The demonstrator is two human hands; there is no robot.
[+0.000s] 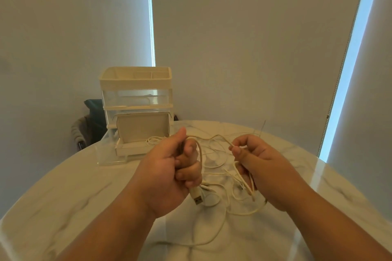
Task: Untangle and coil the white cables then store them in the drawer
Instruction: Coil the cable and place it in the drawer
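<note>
Head: both hands [169, 167] [256, 161] fisted around white cables [214, 172].

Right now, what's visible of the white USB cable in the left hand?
The thin white USB cable looks plastic-coated. Its white plug with a metal tip pokes out below the left hand, which grips it in a fist. It arcs over that fist across to the right hand, whose fingers pinch it. Beyond, it joins loose cables on the pale marble table.

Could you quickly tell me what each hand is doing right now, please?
Left hand: closed around a thin white USB cable.
Right hand: pinching a strand of the tangled white cables.
</note>
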